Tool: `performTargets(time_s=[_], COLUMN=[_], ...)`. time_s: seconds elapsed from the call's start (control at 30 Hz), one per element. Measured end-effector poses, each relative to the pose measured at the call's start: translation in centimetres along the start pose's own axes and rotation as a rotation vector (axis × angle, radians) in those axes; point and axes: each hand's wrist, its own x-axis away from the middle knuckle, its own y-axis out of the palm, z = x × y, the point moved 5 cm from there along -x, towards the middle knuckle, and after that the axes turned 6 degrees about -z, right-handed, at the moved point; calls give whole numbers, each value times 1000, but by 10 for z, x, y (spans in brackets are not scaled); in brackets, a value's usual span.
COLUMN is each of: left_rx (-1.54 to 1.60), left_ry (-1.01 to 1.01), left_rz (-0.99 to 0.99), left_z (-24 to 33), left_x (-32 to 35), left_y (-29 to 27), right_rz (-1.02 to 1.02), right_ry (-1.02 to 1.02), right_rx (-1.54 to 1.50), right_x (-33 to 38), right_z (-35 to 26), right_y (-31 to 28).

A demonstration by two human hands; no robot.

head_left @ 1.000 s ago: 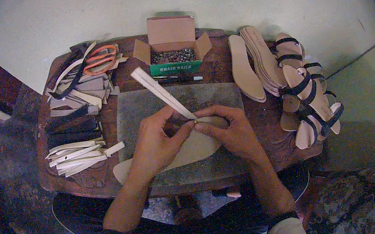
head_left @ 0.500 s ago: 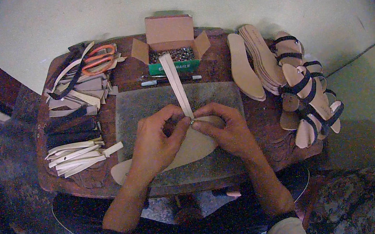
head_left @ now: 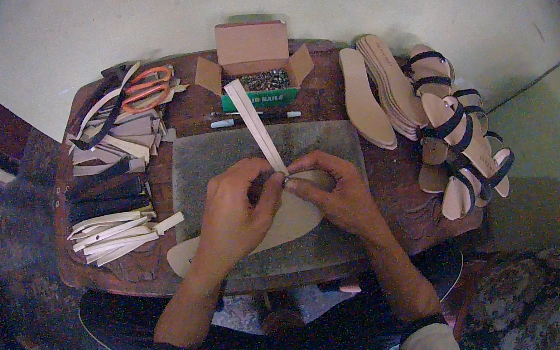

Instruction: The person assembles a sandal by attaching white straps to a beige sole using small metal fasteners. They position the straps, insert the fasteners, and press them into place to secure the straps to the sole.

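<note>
A long cream strap with a line down its middle stands up between my hands, leaning to the left. At its lower end my left hand is closed in a pinch. My right hand pinches the same end, fingertips meeting those of the left. A small shiny bit shows at the fingertips, too small to name. Under both hands a beige sole lies flat on the dark grey mat, partly covered by them.
An open box of small nails stands behind the mat, a pen in front of it. On the left lie orange-handled scissors and piled strips. Beige soles and strapped sandals sit at right.
The strap's upper end has tipped to the left. Both hands keep their pinch at its lower end, almost in the same place.
</note>
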Motion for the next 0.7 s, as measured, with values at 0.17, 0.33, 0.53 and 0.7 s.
performTargets(time_s=[0.17, 0.33, 0.53, 0.7], left_rx=[-107, -99, -103, -191], left_ry=[117, 103, 105, 221], left_rz=[28, 30, 32, 63], left_z=[3, 7, 5, 12], left_x=[0, 0, 3, 3], left_y=[1, 4, 4, 4], right_rz=[-5, 17, -1, -9], right_ry=[58, 11, 74, 29], right_rx=[-5, 35, -52, 13], right_x=[0, -2, -2, -2], right_z=[0, 6, 4, 3], right_y=[1, -2, 1, -2])
